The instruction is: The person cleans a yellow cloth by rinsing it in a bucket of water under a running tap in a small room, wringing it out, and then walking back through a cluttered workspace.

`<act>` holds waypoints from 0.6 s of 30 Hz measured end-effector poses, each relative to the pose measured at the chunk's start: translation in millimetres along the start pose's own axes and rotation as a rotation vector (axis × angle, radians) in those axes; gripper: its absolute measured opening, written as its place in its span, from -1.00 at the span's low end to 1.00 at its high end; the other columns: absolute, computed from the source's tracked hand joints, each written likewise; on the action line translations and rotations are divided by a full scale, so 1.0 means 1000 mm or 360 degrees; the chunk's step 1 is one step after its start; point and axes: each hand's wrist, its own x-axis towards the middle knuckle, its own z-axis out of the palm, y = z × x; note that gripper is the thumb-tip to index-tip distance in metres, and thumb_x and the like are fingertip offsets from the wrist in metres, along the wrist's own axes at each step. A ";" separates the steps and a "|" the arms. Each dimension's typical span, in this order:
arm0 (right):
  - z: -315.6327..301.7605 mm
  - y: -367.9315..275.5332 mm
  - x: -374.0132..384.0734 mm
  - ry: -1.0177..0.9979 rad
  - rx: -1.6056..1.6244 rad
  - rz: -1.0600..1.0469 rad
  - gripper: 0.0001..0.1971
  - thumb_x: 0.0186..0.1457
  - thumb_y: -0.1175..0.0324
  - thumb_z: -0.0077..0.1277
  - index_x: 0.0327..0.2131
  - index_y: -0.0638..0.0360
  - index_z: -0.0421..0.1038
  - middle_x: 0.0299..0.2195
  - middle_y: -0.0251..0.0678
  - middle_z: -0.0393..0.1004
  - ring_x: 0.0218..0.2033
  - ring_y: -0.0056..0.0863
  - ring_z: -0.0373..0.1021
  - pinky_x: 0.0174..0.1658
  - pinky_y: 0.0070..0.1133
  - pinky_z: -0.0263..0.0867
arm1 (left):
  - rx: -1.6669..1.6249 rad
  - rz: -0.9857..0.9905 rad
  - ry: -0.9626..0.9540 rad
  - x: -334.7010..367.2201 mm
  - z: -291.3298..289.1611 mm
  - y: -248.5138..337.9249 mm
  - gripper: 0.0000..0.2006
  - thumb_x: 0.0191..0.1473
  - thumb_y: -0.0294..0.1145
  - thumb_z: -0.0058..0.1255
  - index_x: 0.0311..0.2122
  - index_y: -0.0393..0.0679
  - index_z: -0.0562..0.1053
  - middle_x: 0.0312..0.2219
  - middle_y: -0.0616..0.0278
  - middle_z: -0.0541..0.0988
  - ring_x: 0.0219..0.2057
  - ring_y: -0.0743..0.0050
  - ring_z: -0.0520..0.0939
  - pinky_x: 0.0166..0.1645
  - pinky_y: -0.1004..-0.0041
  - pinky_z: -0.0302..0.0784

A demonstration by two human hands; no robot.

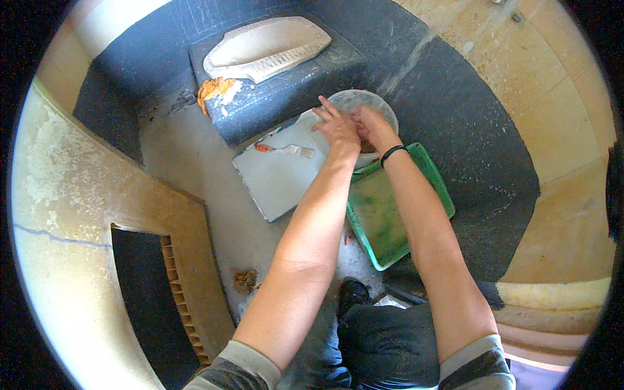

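Note:
Both arms reach forward to a round, pale translucent tub. My left hand is over the tub's left side with its fingers spread and nothing visible in them. Close beside it, my right hand is over the tub with curled fingers, the wrist in a dark band. Whatever those fingers hold, if anything, is hidden. Left of the hands lies a white-topped board with dark edges. A paintbrush with an orange-red handle and pale bristles rests on it. Partly under my right forearm sits a shallow green tray.
Beyond the board, a dark block carries a pale, hollow oval basin-like piece. An orange cloth hangs at its left corner. A dark-and-yellow wall curves along the right. Brown crumpled debris lies on the floor.

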 end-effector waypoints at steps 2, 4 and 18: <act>0.026 -0.003 -0.013 -0.0024 -0.0182 0.0030 -0.67 0.22 0.27 -0.11 -0.04 0.28 0.36 -0.13 -0.07 0.47 -0.05 -0.24 0.38 0.02 -0.34 0.34 | 0.0057 -0.0028 -0.0010 0.000 0.004 -0.010 -0.44 0.19 -0.10 -0.13 0.25 -0.09 0.24 0.34 -0.21 -0.19 0.28 -0.38 0.07 -0.05 -0.19 0.46; 0.037 -0.007 -0.026 -0.0076 0.0208 -0.0044 -0.53 0.29 0.14 -0.25 0.01 0.41 0.31 -0.02 -0.08 0.43 -0.02 -0.22 0.39 0.13 -0.35 0.27 | 0.0083 -0.0040 -0.0011 0.002 0.000 -0.008 -0.44 0.19 -0.09 -0.12 0.24 -0.10 0.25 0.34 -0.20 -0.17 0.28 -0.37 0.07 -0.05 -0.20 0.45; 0.080 -0.038 -0.041 -0.0620 -0.1898 -0.0616 -0.49 0.28 -0.03 -0.33 0.10 0.07 0.34 0.19 -0.22 0.23 0.18 -0.20 0.18 0.24 -0.34 0.07 | 0.0127 -0.0495 -0.0210 0.019 -0.020 0.016 -0.43 0.19 0.02 -0.18 0.27 0.08 0.19 0.15 0.06 0.23 0.12 0.02 0.26 -0.21 0.03 0.54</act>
